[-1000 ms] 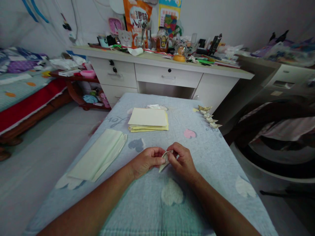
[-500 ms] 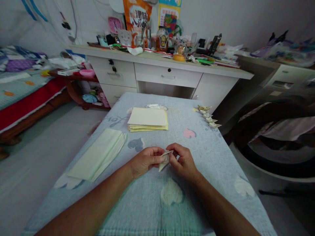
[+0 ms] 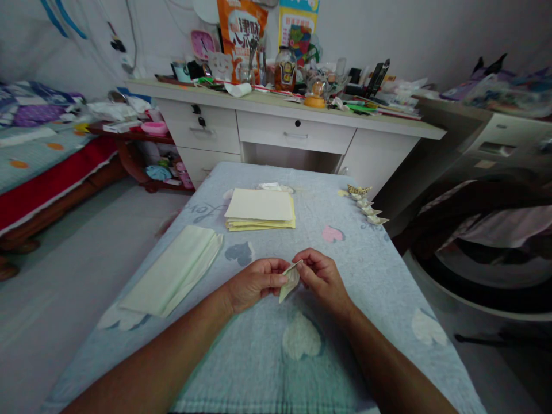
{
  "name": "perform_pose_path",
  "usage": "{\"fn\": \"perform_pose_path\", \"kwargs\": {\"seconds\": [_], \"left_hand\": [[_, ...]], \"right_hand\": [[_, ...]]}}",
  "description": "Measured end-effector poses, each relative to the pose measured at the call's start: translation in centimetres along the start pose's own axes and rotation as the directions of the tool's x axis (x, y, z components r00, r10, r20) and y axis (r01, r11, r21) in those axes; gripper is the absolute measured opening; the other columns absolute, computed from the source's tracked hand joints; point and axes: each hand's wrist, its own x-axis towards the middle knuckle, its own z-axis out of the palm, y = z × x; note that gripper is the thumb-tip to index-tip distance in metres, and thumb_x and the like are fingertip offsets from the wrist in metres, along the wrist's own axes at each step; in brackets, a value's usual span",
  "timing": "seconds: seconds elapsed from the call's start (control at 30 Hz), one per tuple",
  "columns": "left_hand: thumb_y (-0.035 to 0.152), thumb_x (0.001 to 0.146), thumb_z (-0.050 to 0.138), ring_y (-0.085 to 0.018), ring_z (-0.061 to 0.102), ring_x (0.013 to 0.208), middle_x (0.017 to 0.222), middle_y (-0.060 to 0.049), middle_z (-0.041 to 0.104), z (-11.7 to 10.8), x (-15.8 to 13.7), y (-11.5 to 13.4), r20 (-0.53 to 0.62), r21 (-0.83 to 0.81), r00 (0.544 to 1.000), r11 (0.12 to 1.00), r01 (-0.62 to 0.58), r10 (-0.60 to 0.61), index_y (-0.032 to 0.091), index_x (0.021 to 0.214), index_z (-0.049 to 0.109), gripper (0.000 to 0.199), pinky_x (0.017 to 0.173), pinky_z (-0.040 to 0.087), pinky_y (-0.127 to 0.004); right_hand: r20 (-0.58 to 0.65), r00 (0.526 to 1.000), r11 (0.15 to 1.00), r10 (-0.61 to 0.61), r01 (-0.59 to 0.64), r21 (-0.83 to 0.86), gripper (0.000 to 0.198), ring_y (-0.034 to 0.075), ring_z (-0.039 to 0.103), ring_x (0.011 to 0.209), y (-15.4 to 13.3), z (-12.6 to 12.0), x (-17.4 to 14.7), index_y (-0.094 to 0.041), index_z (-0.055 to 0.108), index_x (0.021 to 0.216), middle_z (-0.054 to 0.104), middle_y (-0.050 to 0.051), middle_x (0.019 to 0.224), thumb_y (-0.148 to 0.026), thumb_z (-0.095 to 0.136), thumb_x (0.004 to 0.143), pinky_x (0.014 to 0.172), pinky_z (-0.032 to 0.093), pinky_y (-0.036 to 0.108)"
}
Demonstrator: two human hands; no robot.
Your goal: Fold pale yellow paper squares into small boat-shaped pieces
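Between my hands is a small piece of folded paper (image 3: 290,283), pale and pointed at its lower end. My left hand (image 3: 263,279) pinches its left side between thumb and fingers. At the upper right corner, my right hand (image 3: 321,279) has thumb and forefinger closed on the paper. Beyond the hands lies a stack of cream and yellow paper sheets (image 3: 259,205). Pale green folded paper (image 3: 172,270) rests to the left of my left arm. Several small folded paper boats (image 3: 366,208) stand in a row near the table's far right edge.
A blue cloth with heart prints covers the table (image 3: 371,270). Behind it stands a white desk (image 3: 276,123) crowded with a jar (image 3: 285,69), an orange bag and other items. A washing machine (image 3: 487,172) is at the right, a bed (image 3: 47,155) at the left.
My right thumb and forefinger have shifted slightly along the paper's upper right corner, and more of its inner face shows. My left hand has stayed nearly in place.
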Motion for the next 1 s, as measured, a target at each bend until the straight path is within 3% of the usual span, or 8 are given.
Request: {"fn": "perform_pose_path", "kwargs": {"seconds": [0.27, 0.47, 0.6, 0.77, 1.0], "left_hand": [[0.027, 0.071, 0.075, -0.013, 0.058, 0.076, 0.089, -0.006, 0.065, -0.4, 0.0, -0.2, 0.017, -0.071, 1.0, 0.997, -0.014, 0.015, 0.011, 0.099, 0.065, 0.034, 0.064, 0.041, -0.021], [0.027, 0.073, 0.072, -0.014, 0.06, 0.08, 0.089, -0.005, 0.064, 0.2, 0.0, -0.1, -0.012, -0.078, 0.998, 0.995, -0.056, 0.055, 0.012, 0.096, 0.062, 0.029, 0.069, 0.044, -0.023], [0.023, 0.069, 0.071, -0.011, 0.057, 0.07, 0.083, -0.001, 0.06, 0.6, 0.2, -0.2, -0.063, -0.007, 0.988, 0.99, -0.141, 0.14, 0.016, 0.097, 0.057, 0.033, 0.059, 0.041, -0.021], [0.021, 0.069, 0.069, -0.011, 0.055, 0.065, 0.082, 0.0, 0.058, 0.5, 0.2, -0.2, -0.155, 0.196, 0.965, 0.964, -0.179, 0.21, 0.018, 0.105, 0.052, 0.041, 0.053, 0.043, -0.021], [0.019, 0.071, 0.059, -0.013, 0.061, 0.063, 0.082, -0.001, 0.059, 0.2, 0.2, 0.0, -0.235, 0.351, 0.934, 0.919, -0.178, 0.27, 0.017, 0.1, 0.053, 0.03, 0.048, 0.043, -0.02]], "right_hand": [[0.073, 0.997, 0.998, 0.002, -0.007, 0.063, 0.019, 0.009, 0.045, 0.056, 0.3, -0.3, 0.0, -0.017, 0.061, 0.093, 0.051, -0.003, 0.064, -0.035, 0.059, 0.086, 0.052, 0.035, 0.02], [0.049, 0.999, 0.998, 0.012, -0.016, 0.067, 0.018, 0.008, 0.045, 0.055, 0.4, -0.2, 0.2, -0.017, 0.061, 0.091, 0.052, -0.003, 0.064, -0.034, 0.06, 0.086, 0.052, 0.036, 0.02], [0.007, 1.0, 0.999, 0.03, -0.03, 0.031, 0.019, 0.008, 0.046, 0.053, 0.7, -0.1, 0.3, -0.017, 0.061, 0.089, 0.053, -0.003, 0.064, -0.035, 0.059, 0.086, 0.05, 0.036, 0.02], [-0.023, 0.997, 0.997, 0.067, -0.067, 0.031, 0.021, 0.008, 0.047, 0.049, 1.2, -0.1, 0.4, -0.016, 0.06, 0.088, 0.052, -0.004, 0.061, -0.037, 0.06, 0.084, 0.047, 0.036, 0.02], [-0.029, 0.995, 0.995, 0.096, -0.095, 0.043, 0.024, 0.007, 0.046, 0.046, 1.6, 0.0, 0.7, -0.016, 0.058, 0.087, 0.052, -0.005, 0.059, -0.04, 0.059, 0.084, 0.044, 0.035, 0.018]]}}
